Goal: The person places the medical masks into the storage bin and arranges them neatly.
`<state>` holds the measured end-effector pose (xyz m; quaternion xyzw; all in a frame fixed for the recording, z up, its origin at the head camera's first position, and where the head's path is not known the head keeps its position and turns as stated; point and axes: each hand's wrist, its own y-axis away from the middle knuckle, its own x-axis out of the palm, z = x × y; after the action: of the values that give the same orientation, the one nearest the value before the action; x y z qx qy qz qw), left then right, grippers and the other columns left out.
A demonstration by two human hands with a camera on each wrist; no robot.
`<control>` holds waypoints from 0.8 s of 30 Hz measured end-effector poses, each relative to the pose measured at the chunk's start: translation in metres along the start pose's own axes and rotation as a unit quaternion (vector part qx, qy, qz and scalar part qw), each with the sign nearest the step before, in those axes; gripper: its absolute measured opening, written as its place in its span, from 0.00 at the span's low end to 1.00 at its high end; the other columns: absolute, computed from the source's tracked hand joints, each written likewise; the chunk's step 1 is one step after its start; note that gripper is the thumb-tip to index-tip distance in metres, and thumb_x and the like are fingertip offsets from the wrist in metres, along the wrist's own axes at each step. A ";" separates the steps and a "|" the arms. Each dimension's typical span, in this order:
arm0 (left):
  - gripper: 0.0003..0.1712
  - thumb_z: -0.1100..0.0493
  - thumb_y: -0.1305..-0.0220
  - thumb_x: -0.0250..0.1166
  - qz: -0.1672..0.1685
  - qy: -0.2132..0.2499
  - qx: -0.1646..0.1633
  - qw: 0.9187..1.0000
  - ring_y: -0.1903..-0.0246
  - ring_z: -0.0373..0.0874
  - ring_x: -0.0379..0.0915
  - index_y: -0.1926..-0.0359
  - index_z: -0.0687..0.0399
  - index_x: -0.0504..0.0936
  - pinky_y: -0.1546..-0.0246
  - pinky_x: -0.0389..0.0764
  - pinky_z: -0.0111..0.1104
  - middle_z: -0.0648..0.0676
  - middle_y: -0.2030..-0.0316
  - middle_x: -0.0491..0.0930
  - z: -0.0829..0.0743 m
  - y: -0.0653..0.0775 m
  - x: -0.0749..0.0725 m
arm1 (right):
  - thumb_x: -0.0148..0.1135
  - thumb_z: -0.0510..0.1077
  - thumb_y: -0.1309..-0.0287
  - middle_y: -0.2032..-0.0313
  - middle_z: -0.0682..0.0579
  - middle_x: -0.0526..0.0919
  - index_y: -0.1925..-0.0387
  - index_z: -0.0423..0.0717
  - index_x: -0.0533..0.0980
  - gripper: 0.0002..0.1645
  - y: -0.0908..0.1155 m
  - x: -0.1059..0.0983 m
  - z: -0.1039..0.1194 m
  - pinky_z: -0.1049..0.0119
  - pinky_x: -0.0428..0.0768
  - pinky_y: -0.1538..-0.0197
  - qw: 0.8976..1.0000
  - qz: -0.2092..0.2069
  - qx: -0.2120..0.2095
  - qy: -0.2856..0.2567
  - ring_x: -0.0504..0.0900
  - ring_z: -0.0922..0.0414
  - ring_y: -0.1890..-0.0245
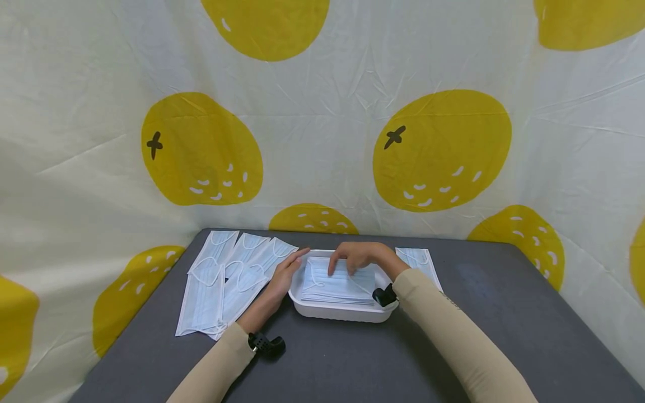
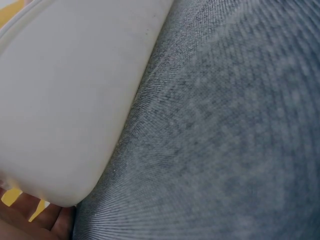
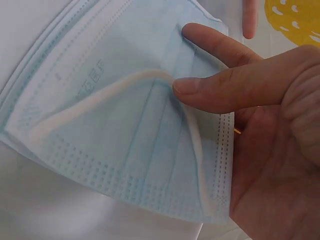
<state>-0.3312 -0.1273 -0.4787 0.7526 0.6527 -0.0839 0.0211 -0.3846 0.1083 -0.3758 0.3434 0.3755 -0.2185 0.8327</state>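
Observation:
A stack of pale blue disposable face masks point(image 1: 322, 282) lies in a white plastic tray point(image 1: 342, 314). My right hand point(image 1: 359, 256) reaches over the tray from the right, its fingertips down on the top mask. In the right wrist view the thumb point(image 3: 200, 91) lies on the mask's white ear loop point(image 3: 100, 99), and the index finger point(image 3: 212, 42) stretches across the pleats. At the tray's left end is my left hand point(image 1: 283, 280), fingers extended along the wall. The left wrist view shows the tray wall point(image 2: 75, 100) with those fingers point(image 2: 47, 216) at its end.
Several loose masks point(image 1: 204, 291) lie overlapping on the dark grey table point(image 1: 332, 369), left of the tray. Another mask point(image 1: 418, 260) lies on the right, partly behind the right forearm. A white curtain with yellow fruit prints point(image 1: 442, 151) hangs behind the table.

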 end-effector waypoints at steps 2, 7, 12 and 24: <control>0.24 0.52 0.17 0.45 0.001 0.000 0.000 1.000 0.19 0.55 0.50 0.27 0.44 0.73 0.19 0.46 0.58 0.53 0.23 0.65 0.000 0.000 0.000 | 0.55 0.19 0.46 0.32 0.48 0.76 0.50 0.53 0.87 0.33 0.000 0.000 0.001 0.40 0.61 0.22 1.000 -0.004 0.002 0.002 0.71 0.50 0.36; 0.24 0.52 0.17 0.46 0.004 0.002 -0.001 1.000 0.19 0.55 0.50 0.27 0.44 0.73 0.19 0.45 0.58 0.54 0.23 0.65 0.000 0.000 0.000 | 0.54 0.19 0.47 0.33 0.48 0.78 0.49 0.50 0.87 0.33 0.000 0.000 0.001 0.39 0.60 0.22 1.000 -0.007 -0.007 -0.005 0.71 0.50 0.35; 0.24 0.52 0.17 0.47 0.003 0.001 -0.001 1.000 0.19 0.55 0.49 0.27 0.45 0.73 0.20 0.46 0.59 0.54 0.23 0.65 0.001 0.000 0.000 | 0.51 0.19 0.47 0.36 0.48 0.80 0.48 0.49 0.86 0.34 0.000 0.000 0.002 0.41 0.66 0.24 1.000 -0.008 -0.014 0.000 0.73 0.50 0.40; 0.24 0.51 0.17 0.47 0.002 0.001 -0.008 1.000 0.19 0.55 0.50 0.27 0.43 0.73 0.20 0.47 0.59 0.53 0.23 0.65 0.000 0.001 0.000 | 0.57 0.28 0.36 0.34 0.43 0.80 0.44 0.47 0.84 0.23 0.004 -0.004 0.005 0.44 0.73 0.28 0.999 -0.018 -0.014 -0.022 0.75 0.42 0.31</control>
<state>-0.3305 -0.1276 -0.4786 0.7535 0.6522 -0.0783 0.0264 -0.3823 0.1076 -0.3692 0.3198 0.3659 -0.2359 0.8416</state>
